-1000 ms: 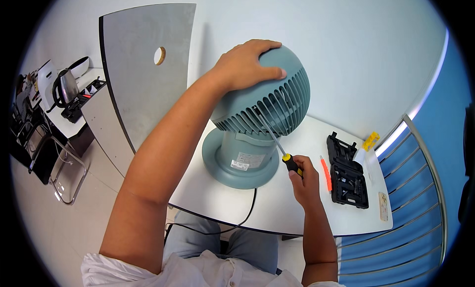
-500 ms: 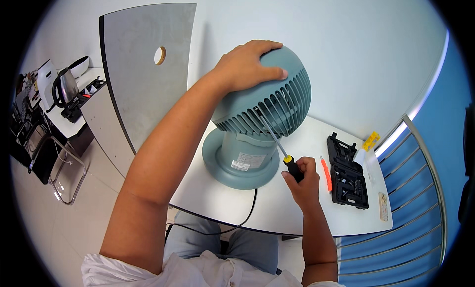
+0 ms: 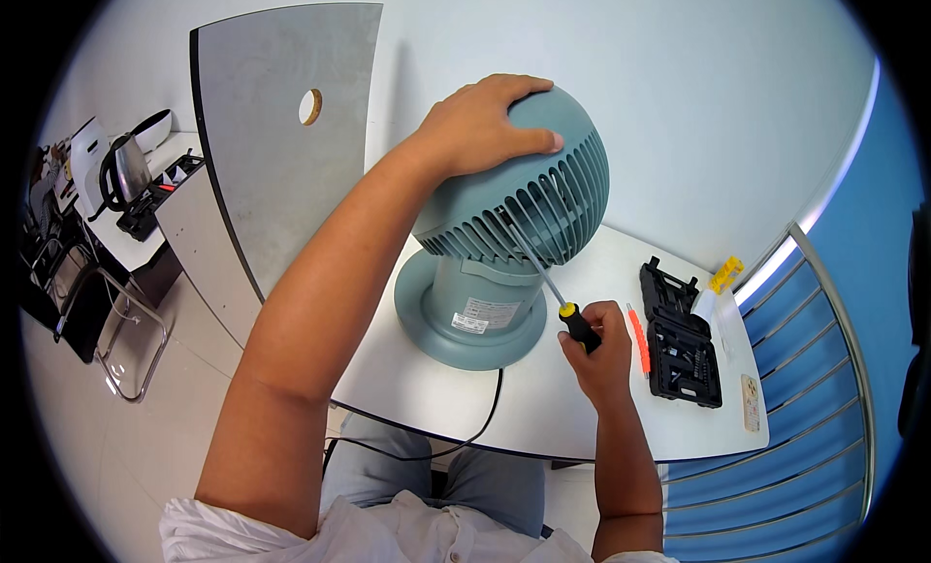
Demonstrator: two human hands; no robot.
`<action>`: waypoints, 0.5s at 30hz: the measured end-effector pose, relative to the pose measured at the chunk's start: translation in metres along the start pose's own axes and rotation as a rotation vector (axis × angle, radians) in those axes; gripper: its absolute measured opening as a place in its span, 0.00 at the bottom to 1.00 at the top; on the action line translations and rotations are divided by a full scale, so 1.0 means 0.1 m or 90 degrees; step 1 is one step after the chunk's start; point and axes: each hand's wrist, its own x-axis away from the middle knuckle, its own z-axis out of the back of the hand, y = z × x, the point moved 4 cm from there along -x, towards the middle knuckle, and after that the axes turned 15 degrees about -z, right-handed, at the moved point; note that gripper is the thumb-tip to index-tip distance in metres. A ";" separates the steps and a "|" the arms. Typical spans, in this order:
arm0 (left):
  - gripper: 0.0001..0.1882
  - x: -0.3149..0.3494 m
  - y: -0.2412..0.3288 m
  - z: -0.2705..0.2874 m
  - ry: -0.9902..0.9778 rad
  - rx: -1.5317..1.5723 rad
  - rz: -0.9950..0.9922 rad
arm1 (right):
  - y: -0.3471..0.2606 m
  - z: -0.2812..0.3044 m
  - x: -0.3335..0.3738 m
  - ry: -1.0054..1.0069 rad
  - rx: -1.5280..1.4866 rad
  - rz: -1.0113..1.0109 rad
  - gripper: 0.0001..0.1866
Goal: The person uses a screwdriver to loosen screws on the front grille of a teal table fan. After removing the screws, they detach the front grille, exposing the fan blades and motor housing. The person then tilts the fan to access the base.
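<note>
A grey-green desk fan (image 3: 485,311) with a round slatted head stands on the white table, its labelled rear base facing me. My left hand (image 3: 490,127) grips the top of the head, thumb spread from the fingers across the smooth shell. In my right hand (image 3: 603,354) is a screwdriver (image 3: 575,322) with a black and yellow handle, fingers closed round it. Its long metal shaft slants up and left, and the tip goes in between the slats. What the tip touches inside is hidden. A black cord runs from the fan's base over the table's front edge.
Right of my right hand lie an orange-red stick-shaped tool (image 3: 639,341) and an opened black tool case (image 3: 684,359). A yellow item (image 3: 725,274) sits behind them. A metal railing (image 3: 839,335) borders the right side, a grey panel (image 3: 281,117) the left. A kettle (image 3: 126,170) stands farther left.
Almost nothing differs. My right hand and the screwdriver handle have shifted very slightly to the right; the left hand stays on the fan head.
</note>
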 end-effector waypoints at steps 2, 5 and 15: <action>0.39 0.00 -0.01 0.00 0.001 -0.003 -0.004 | 0.06 -0.03 -0.02 0.000 -0.003 -0.066 0.18; 0.39 0.01 0.02 0.00 -0.010 0.016 -0.004 | 0.03 -0.06 0.01 -0.021 -0.009 -0.120 0.19; 0.39 0.01 0.01 0.00 -0.011 0.023 -0.007 | 0.07 -0.10 0.04 0.000 0.006 -0.095 0.20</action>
